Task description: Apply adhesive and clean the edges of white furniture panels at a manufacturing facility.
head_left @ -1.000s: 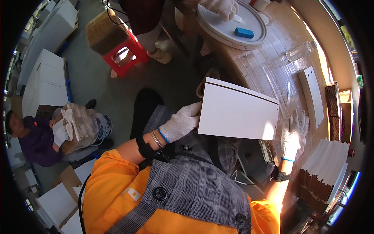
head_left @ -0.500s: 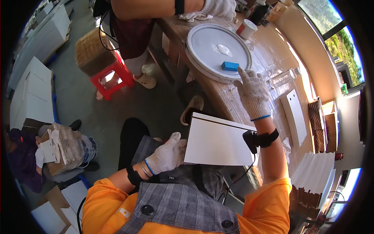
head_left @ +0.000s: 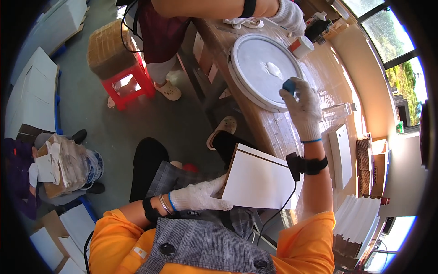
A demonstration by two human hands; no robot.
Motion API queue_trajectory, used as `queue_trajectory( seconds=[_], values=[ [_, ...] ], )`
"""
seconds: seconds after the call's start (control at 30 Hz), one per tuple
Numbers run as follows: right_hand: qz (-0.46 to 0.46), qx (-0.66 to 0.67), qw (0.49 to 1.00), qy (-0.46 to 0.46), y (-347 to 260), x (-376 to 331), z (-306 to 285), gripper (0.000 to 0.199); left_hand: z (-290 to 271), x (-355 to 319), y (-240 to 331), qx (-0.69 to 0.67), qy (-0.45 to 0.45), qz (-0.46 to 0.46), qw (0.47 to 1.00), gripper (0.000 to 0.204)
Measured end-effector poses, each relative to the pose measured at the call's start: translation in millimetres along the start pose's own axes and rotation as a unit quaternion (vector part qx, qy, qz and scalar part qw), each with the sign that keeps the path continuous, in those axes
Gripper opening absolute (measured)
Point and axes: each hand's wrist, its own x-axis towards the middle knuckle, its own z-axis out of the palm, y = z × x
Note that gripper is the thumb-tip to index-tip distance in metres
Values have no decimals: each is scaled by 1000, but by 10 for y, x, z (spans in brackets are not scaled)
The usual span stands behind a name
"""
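Note:
My left hand, in a white knit glove, grips the left edge of a white board with a dark groove near its far edge. The board slants across my lap, its right end by the table. My right hand, gloved too, pinches a small blue sponge block at the near right rim of a round grey lid. A blob of white paste lies on the lid. Whether the sponge touches the lid I cannot tell.
Beyond the lid, a co-worker's gloved hand is over the table, near a white-and-red cup. Right of my hand are a clear bottle and a white panel. Stacked boards stand nearer. A red stool holds a carton.
My right hand has closed on the blue sponge, lifting it off its place on the lid. My left hand has shifted along the board's edge, and the board has tilted. The co-worker's hand moved right.

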Motion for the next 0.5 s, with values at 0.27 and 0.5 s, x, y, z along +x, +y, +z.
queue_trajectory(
  seconds=[0.27, 0.5],
  values=[
    [291, 754, 582, -85, -75, -722, -373, 44, 57, -23, 193, 201, 16, -13, 979, 105],
    [350, 827, 421, -130, -172, -933, -350, 42, 130, -34, 135, 247, 27, -5, 969, 104]
  ],
)
